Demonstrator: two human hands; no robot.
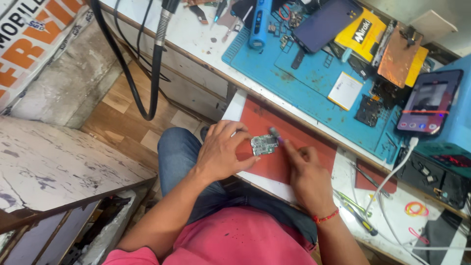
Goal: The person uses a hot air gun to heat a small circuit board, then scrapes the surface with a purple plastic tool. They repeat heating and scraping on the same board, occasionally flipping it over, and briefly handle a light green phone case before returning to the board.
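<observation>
Left hand (222, 153): fingers curled narrow, pinching a small green circuit board (264, 145), flat and rectangular, by its left edge over a matte red work mat (299, 135). Right hand (306, 172): fingers closed on a slim grey-tipped tool (274, 133), tip just above the board's right end; red thread at the wrist. Beyond the fingertips: ribbed blue repair mat (314, 83) carrying a dark smartphone (326, 22) and a white battery (345, 90).

Bare red mat (314, 142) lies open beyond the circuit board (264, 145), free passage there; further back the blue mat (304, 83) is crowded, phone (326, 22), battery (345, 90) and tools blocking.
</observation>
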